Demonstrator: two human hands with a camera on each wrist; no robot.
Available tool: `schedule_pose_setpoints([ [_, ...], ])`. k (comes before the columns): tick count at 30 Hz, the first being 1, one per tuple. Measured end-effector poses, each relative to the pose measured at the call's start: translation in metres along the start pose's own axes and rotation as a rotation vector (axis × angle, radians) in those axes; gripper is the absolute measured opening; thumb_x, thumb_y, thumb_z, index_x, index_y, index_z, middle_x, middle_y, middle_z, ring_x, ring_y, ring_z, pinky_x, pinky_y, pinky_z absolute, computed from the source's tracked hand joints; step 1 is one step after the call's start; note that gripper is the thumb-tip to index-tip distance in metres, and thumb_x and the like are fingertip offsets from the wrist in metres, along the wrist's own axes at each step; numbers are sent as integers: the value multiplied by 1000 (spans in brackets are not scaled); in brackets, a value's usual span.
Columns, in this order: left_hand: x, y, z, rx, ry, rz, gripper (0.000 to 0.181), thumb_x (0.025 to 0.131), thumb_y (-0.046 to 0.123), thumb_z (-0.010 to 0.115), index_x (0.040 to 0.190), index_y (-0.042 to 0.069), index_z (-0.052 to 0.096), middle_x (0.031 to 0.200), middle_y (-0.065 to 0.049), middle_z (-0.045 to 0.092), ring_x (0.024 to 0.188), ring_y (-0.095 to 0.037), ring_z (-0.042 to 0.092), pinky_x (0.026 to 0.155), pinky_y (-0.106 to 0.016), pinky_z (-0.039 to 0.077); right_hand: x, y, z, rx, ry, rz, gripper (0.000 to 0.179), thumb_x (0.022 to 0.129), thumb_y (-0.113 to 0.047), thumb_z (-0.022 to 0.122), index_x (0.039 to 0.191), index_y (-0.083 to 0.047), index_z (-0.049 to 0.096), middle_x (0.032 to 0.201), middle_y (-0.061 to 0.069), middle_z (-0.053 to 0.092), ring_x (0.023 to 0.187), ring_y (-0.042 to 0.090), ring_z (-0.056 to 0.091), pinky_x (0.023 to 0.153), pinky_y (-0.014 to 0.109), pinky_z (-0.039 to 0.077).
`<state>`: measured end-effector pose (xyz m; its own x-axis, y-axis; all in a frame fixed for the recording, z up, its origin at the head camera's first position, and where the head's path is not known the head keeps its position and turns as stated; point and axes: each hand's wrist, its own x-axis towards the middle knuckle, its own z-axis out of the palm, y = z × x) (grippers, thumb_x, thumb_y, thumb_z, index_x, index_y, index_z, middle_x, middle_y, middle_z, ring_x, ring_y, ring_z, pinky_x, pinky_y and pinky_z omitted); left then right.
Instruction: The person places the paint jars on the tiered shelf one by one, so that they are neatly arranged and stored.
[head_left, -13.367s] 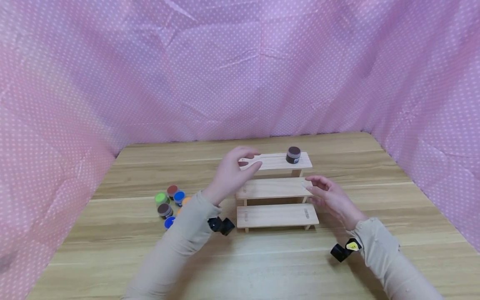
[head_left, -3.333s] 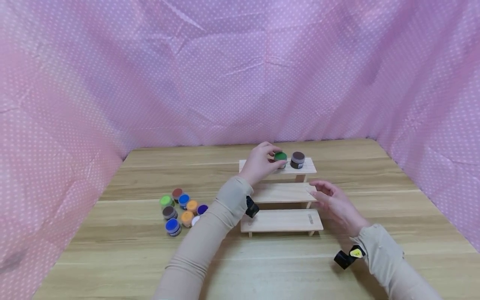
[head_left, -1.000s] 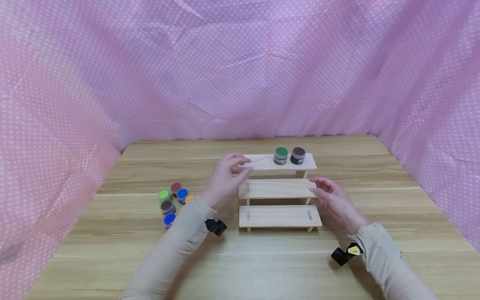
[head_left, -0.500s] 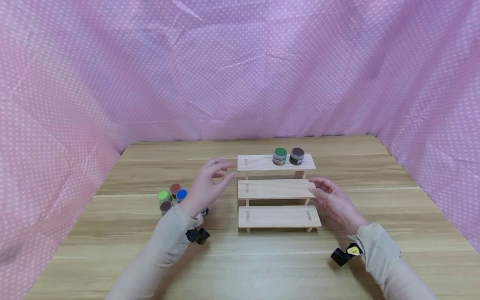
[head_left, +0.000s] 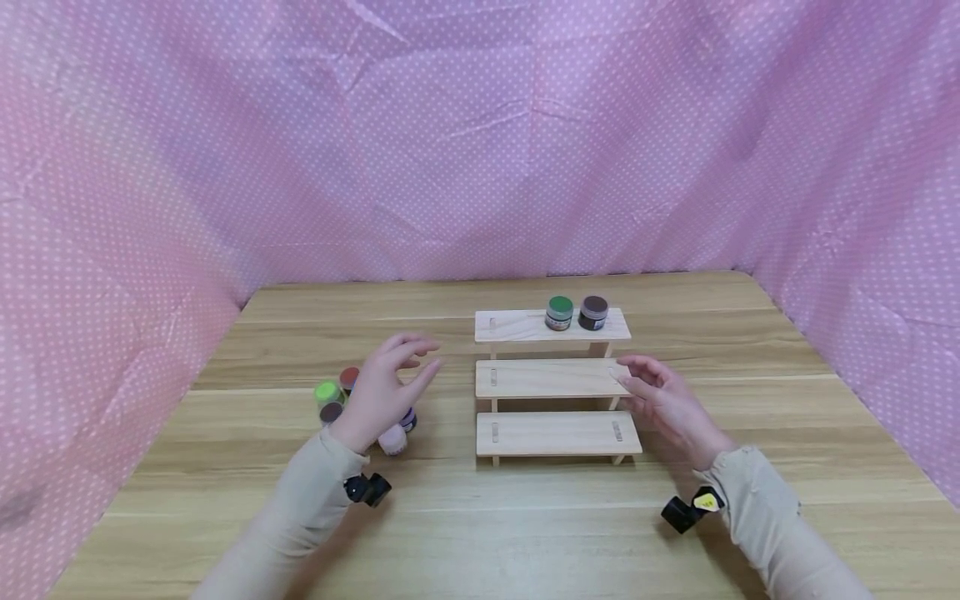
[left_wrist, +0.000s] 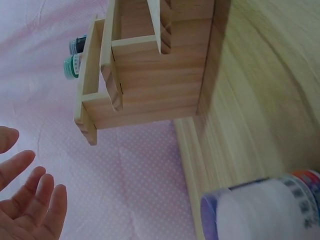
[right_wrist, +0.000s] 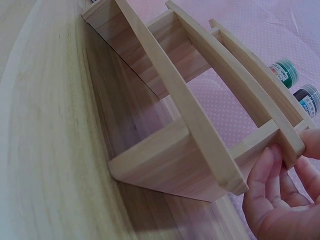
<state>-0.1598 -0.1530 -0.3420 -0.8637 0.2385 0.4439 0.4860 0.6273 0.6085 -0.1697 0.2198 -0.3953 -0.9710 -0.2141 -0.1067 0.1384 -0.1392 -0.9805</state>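
Note:
A three-tier wooden display stand (head_left: 555, 379) stands on the table. My right hand (head_left: 671, 408) pinches the right end of its middle tier, thumb on top and fingers beneath, as the right wrist view shows. On the top tier sit a green-lidded paint jar (head_left: 559, 313) and a dark brown paint jar (head_left: 593, 312). My left hand (head_left: 382, 390) holds nothing, its fingers spread loosely above a cluster of paint jars. Among these show a light green jar (head_left: 328, 392), a red-brown jar (head_left: 349, 378), a white jar (left_wrist: 265, 212) and a purple jar (head_left: 408, 419). The hand hides others.
The wood-grain table (head_left: 480, 533) runs back to a pink dotted curtain (head_left: 480, 167), which surrounds it on three sides. Black cameras are strapped to both wrists.
The green jar now stands beside the brown one on the top tier, released by my left hand. That hand has drawn back left and down over the jar cluster. My right hand stays put.

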Motion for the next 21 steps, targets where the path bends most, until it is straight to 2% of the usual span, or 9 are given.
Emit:
schedule_pose_setpoints([
  [6, -10, -8, -6, 31, 15, -26, 24, 87, 16, 65, 109, 8, 66, 113, -7, 62, 96, -23, 62, 82, -37, 56, -1, -3, 1, 8, 16, 35, 19, 92, -8, 56, 103, -23, 57, 97, -9, 52, 85, 2, 57, 75, 17, 54],
  [13, -23, -17, -11, 20, 24, -64, 23, 87, 15, 65, 109, 7, 66, 112, -9, 62, 95, -25, 63, 82, -41, 56, -1, -5, 2, -52, 24, 35, 20, 93, -12, 56, 109, -22, 53, 101, -11, 56, 91, 1, 57, 79, 17, 54],
  [21, -34, -26, -13, 22, 21, -115, 23, 86, 12, 66, 108, 5, 66, 114, -11, 60, 96, -29, 61, 83, -45, 55, -1, -3, 1, -29, 21, 42, 19, 92, -11, 57, 108, -22, 54, 101, -8, 52, 86, 3, 56, 77, 17, 54],
])
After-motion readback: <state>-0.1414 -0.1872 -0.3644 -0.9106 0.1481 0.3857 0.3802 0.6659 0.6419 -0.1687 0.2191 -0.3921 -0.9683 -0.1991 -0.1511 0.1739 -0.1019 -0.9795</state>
